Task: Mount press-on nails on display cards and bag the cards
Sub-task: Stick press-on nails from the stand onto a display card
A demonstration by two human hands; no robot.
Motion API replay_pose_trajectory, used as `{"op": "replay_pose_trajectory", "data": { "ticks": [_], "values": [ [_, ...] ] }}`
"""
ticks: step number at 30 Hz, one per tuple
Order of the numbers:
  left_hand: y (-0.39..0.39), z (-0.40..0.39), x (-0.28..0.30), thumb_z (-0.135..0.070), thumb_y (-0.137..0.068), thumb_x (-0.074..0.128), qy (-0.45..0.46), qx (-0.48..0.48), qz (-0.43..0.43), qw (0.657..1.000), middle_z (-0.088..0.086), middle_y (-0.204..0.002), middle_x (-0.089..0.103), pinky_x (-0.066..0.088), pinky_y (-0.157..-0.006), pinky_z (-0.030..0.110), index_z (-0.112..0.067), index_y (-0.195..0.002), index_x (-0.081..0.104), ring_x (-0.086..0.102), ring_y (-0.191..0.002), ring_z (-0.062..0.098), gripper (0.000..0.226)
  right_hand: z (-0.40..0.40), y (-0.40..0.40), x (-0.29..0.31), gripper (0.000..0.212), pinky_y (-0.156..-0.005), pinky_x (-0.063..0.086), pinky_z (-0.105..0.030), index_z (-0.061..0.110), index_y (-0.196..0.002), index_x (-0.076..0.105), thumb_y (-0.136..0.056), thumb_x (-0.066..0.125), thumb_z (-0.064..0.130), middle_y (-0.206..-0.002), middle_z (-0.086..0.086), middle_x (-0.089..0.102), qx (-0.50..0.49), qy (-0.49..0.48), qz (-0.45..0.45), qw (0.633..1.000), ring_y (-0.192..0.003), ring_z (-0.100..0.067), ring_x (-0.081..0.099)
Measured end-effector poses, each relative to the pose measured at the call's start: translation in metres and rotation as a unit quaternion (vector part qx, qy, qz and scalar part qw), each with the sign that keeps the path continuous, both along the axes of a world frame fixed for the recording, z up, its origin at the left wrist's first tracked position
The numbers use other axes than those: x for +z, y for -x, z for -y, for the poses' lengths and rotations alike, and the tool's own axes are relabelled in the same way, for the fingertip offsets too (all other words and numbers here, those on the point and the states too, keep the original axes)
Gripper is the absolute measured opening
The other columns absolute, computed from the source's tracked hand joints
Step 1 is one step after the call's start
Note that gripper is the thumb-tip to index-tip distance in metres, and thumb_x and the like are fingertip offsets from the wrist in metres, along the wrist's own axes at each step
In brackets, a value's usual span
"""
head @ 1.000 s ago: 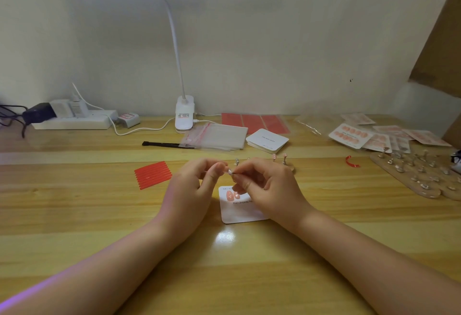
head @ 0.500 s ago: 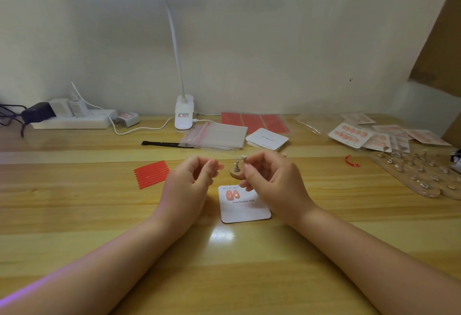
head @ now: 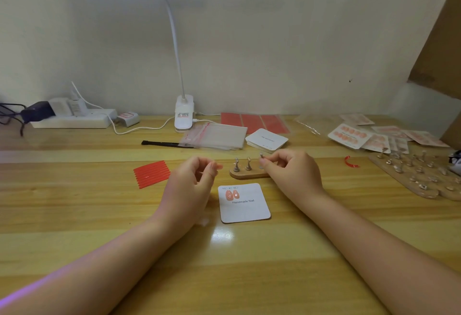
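I see a glossy wooden desk against a pale wall, lit by a white clip lamp. Taking the display card as my landmark: it lies flat at the desk's middle, white, printed "Handmade Nail", with two peach nails mounted at its top left corner. Just behind it sits a small wooden stand with upright pegs. My right hand pinches the top of one peg, hiding the stand's right end. My left hand, left of the card, is loosely curled; I cannot tell whether it holds anything. Far right of the card, finished cards blur together
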State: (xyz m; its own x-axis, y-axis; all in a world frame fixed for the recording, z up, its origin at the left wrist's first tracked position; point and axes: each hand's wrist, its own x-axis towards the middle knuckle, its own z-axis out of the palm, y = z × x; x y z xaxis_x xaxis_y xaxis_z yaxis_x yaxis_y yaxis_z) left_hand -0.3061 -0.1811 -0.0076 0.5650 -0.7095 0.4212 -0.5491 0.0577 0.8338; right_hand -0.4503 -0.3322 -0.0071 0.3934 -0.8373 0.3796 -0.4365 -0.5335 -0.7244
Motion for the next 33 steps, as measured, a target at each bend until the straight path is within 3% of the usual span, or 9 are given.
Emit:
{"op": "replay_pose_trajectory", "data": {
  "ticks": [4,7,11,16,19,21,24,28,33],
  "values": [
    [0.002,0.000,0.001,-0.021,-0.095,0.059,-0.004,-0.004,0.005,1.000,-0.012,-0.076,0.065,0.048,-0.064,0.022,-0.034,-0.085,0.060,0.060,-0.071,0.011,0.016,0.002,-0.002,-0.001,0.018,-0.053,0.036,-0.025,0.025,-0.074,0.074,-0.084,0.069,0.039,-0.059,0.010,0.061,-0.005,-0.009,-0.082,0.997,-0.063,-0.010,0.056],
    [0.002,-0.001,0.002,-0.020,-0.094,0.060,-0.006,-0.009,0.007,1.000,-0.008,-0.077,0.065,0.047,-0.062,0.019,-0.033,-0.085,0.061,0.060,-0.071,0.012,0.016,0.004,-0.003,-0.001,0.021,-0.069,0.051,-0.030,0.023,-0.081,0.076,-0.086,0.067,0.041,-0.075,0.006,0.071,-0.005,-0.005,-0.112,0.994,-0.085,-0.016,0.065],
    [0.002,-0.002,0.002,-0.017,-0.093,0.060,-0.010,-0.012,-0.001,1.000,-0.006,-0.080,0.067,0.046,-0.061,0.019,-0.030,-0.085,0.062,0.060,-0.070,0.012,0.016,0.001,-0.002,0.001,0.021,-0.066,0.049,-0.029,0.022,-0.083,0.077,-0.085,0.067,0.040,-0.070,0.006,0.068,-0.002,0.015,-0.126,0.992,-0.077,-0.017,0.063],
    [0.001,-0.004,0.001,-0.010,-0.089,0.061,-0.006,-0.009,0.003,1.000,-0.007,-0.075,0.065,0.043,-0.058,0.011,-0.027,-0.082,0.063,0.053,-0.061,-0.001,0.018,-0.017,0.001,0.006,0.029,-0.048,0.034,-0.023,0.018,-0.058,0.060,-0.079,0.062,0.037,-0.050,0.006,0.054,-0.032,0.084,-0.106,0.990,-0.056,-0.016,0.055],
    [0.001,-0.004,0.001,-0.010,-0.088,0.063,-0.004,-0.010,0.013,1.000,-0.008,-0.073,0.067,0.044,-0.060,0.013,-0.026,-0.081,0.066,0.058,-0.064,0.006,0.017,-0.033,0.000,0.007,0.018,-0.049,0.032,-0.023,0.022,-0.064,0.066,-0.080,0.067,0.030,-0.047,0.010,0.050,0.052,0.125,-0.043,0.990,-0.048,-0.008,0.048],
    [0.000,-0.003,0.000,-0.011,-0.087,0.066,-0.002,-0.010,0.018,1.000,-0.009,-0.074,0.069,0.046,-0.062,0.014,-0.027,-0.081,0.068,0.062,-0.069,0.011,0.017,-0.042,-0.002,0.006,0.005,-0.052,0.037,-0.023,0.025,-0.080,0.075,-0.082,0.071,0.028,-0.051,0.010,0.055,0.141,0.114,-0.008,0.983,-0.049,-0.005,0.049],
    [0.000,-0.003,0.000,-0.013,-0.085,0.069,0.001,-0.015,0.025,1.000,-0.016,-0.078,0.071,0.050,-0.065,0.016,-0.030,-0.080,0.070,0.065,-0.072,0.011,0.017,-0.048,-0.005,0.003,0.012,-0.055,0.043,-0.029,0.022,-0.096,0.077,-0.085,0.072,0.025,-0.063,0.005,0.067,0.213,0.078,0.031,0.973,-0.055,-0.006,0.053],
    [-0.001,-0.004,0.000,-0.021,-0.086,0.071,-0.010,-0.035,0.043,0.998,-0.019,-0.078,0.071,0.050,-0.067,0.015,-0.036,-0.080,0.070,0.066,-0.074,0.010,0.016,-0.045,-0.006,0.001,0.007,-0.055,0.036,-0.021,0.022,-0.091,0.077,-0.086,0.072,0.021,-0.057,0.015,0.060,0.222,0.040,0.050,0.973,-0.053,-0.004,0.048],
    [0.000,-0.006,0.000,-0.028,-0.086,0.069,-0.008,-0.049,0.080,0.996,-0.023,-0.083,0.069,0.048,-0.067,0.014,-0.041,-0.084,0.067,0.063,-0.076,0.006,0.013,-0.047,-0.007,0.002,0.008,-0.055,0.037,-0.026,0.018,-0.079,0.074,-0.086,0.071,0.019,-0.056,0.003,0.055,0.225,-0.043,0.078,0.970,-0.054,-0.006,0.045]
  ]
}}
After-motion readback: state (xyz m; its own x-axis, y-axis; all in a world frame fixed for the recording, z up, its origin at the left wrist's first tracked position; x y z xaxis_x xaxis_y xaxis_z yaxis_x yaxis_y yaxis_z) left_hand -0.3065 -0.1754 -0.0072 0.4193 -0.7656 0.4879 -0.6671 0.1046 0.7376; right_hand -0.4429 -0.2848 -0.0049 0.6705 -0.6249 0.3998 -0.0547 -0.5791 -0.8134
